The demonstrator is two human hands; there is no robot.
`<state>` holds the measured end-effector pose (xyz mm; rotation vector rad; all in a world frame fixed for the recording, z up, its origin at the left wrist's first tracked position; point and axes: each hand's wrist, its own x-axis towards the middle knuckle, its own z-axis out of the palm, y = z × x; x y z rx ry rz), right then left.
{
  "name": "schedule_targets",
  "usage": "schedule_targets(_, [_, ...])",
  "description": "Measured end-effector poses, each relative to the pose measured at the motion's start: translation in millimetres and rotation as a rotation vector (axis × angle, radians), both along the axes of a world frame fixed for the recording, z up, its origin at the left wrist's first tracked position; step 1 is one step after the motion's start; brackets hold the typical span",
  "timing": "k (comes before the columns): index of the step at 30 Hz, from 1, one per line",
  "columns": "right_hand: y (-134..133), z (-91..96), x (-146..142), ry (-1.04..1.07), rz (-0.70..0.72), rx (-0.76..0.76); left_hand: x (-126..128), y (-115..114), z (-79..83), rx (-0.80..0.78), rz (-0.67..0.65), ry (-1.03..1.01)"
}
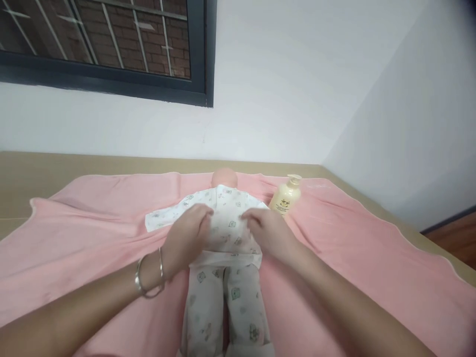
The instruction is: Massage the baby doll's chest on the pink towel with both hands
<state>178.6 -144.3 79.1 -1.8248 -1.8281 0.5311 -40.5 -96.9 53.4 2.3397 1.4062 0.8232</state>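
Observation:
A baby doll (224, 177) lies stretched out on a pink blanket (357, 277), its head at the far end and no face showing. It wears a white long-sleeved shirt (231, 213) and matching white pants (243, 302), both printed with small animal figures. My left hand (189, 234), with silver bangles on the wrist, is closed in a pinch at the shirt's left side. On the opposite side, my right hand (267, 231) pinches the shirt too. Both hands are slightly blurred, and the cloth between the fingertips is mostly hidden. One sleeve spreads out to the left.
A cream pump bottle (285, 197) stands on the blanket just beyond my right hand. Wooden surface (111, 162) shows around the blanket's edges. Behind it rises a white wall (275, 89) with a dark-framed window (203, 59) at upper left.

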Motion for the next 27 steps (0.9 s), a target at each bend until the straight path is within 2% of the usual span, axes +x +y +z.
schedule_targets(2, [30,2.4,8,0.036,-0.06,0.157,5,30,2.1,0.042,-0.025,-0.07])
schedule_targets(3, [45,2.0,10,-0.008,-0.078,0.172,9,46,2.8,0.018,-0.051,-0.069])
schedule_targets(6, [84,-4.8,11,-0.092,-0.143,0.115,19,84,2.1,-0.054,0.016,-0.009])
schedule_targets(10, [116,-21.3,12,-0.093,-0.17,0.0,20,112,-5.4,-0.127,0.139,0.068])
schedule_targets(14, [135,-35.5,23,-0.046,-0.17,-0.002,16,131,-11.2,-0.157,0.186,0.043])
schedule_targets(18, [144,-38.5,35,-0.006,-0.23,0.037,11,147,-9.2,-0.184,0.218,-0.009])
schedule_targets(21, [138,-34.3,42,0.055,-0.164,0.025,0,146,-6.9,-0.264,0.159,-0.052])
schedule_targets(24, [128,-31.5,45,0.148,-0.024,-0.017,-15,139,-7.7,-0.407,0.014,-0.189])
schedule_targets(27, [126,-36.4,44,0.209,-0.032,0.02,-20,135,-11.5,-0.441,0.005,-0.346])
